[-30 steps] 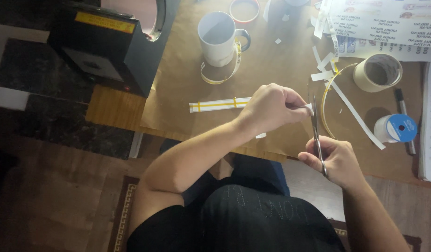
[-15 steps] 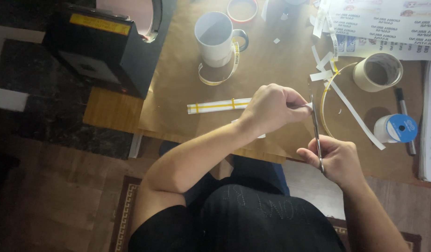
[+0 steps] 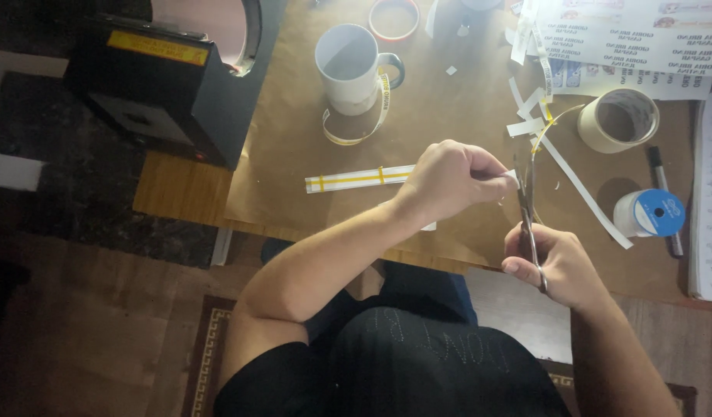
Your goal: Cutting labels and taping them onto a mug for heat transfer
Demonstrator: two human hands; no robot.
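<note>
My left hand (image 3: 448,179) is closed on the end of a white paper strip (image 3: 360,178) with yellow lines, pinching its tip next to the scissor blades. My right hand (image 3: 560,262) grips a pair of scissors (image 3: 525,208) that point away from me, blades at the strip's pinched end. Both hands hover over the brown paper-covered table (image 3: 294,147), near its front edge.
A white mug (image 3: 348,66) with a loose printed strip stands at the back. A tape roll (image 3: 618,120), a blue-labelled spool (image 3: 649,212), a marker (image 3: 664,197), paper offcuts (image 3: 587,189) and printed sheets (image 3: 626,38) lie right. A black machine (image 3: 163,85) sits left.
The hands and scissors stay in nearly the same place; the view has shifted slightly.
</note>
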